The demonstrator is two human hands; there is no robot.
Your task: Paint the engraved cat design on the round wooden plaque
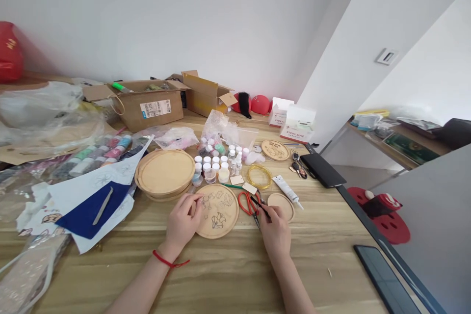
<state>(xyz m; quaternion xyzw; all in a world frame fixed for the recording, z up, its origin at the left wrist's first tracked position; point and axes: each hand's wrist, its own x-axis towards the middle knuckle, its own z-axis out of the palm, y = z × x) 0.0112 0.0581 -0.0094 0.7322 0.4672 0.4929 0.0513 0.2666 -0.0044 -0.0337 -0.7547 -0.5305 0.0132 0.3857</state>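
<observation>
A round wooden plate (228,221) with dark line drawings lies flat on the table in front of me. My left hand (184,220), a red cord at its wrist, is at the plate's left edge. Its thumb and fingers are closed together; whatever they pinch, if anything, is hidden. My right hand (275,233) grips slim black tweezers (260,205), their tips pointing up and left. Just beyond those tips lie red-handled scissors (244,202), partly covered. A small round wooden plate (281,201) lies beside my right hand, and two blank tags (250,188) are near the scissors.
Several white-capped jars (215,161) stand behind the plate. Stacked wooden plates (165,171) are on the left, near silver tweezers (103,206) on blue cloth (83,216). Yellow wire (259,176), a white tube (287,190) and a phone (382,277) lie right. Cardboard boxes (150,105) line the wall.
</observation>
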